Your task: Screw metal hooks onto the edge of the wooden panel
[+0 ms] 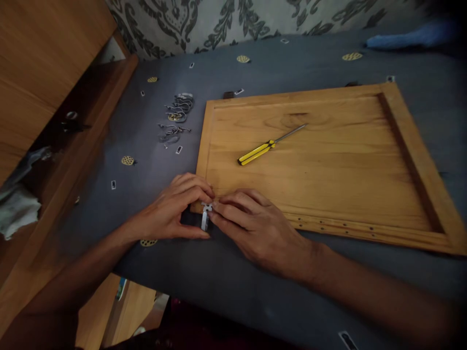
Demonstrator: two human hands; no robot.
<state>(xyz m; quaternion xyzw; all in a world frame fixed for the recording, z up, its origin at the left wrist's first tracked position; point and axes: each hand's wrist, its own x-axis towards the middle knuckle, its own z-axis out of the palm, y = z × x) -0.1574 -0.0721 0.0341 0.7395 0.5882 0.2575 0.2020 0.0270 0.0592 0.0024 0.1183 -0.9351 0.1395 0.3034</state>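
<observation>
A wooden cabinet door panel (328,165) lies flat on a blue-grey patterned cloth. At its near left corner, both my hands pinch a small silvery metal hinge piece (205,216). My left hand (175,209) has its fingers curled around the piece from the left. From the right, my right hand (251,226) presses fingertips onto it and the panel's edge. On the panel lies a yellow-handled screwdriver (268,146), untouched, its tip pointing to the far right.
A heap of metal hinges (177,116) sits on the cloth left of the panel. A wooden cabinet (44,97) with a dark shelf stands at the left. A patterned wall runs along the back, with a blue object (404,38) at far right.
</observation>
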